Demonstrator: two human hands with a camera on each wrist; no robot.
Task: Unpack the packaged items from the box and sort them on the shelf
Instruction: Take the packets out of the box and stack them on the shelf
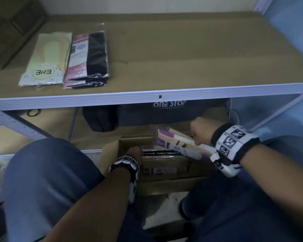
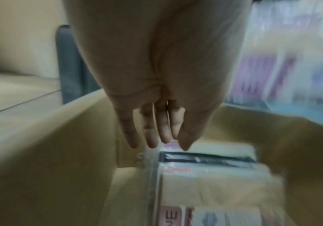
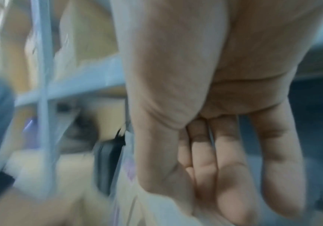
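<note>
Overhead, cardboard lines the shelf (image 1: 182, 55) — right hand (image 1: 200, 131) grips a packet (image 1: 180, 144), left hand (image 2: 156, 122) slack-fingered inside the box (image 2: 50, 152).

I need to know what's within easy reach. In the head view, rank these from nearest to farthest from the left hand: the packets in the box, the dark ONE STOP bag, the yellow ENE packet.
1. Packets in the box: right beside the left hand.
2. ONE STOP bag: above it, under the shelf edge.
3. ENE packet: far left on the upper shelf.
</note>
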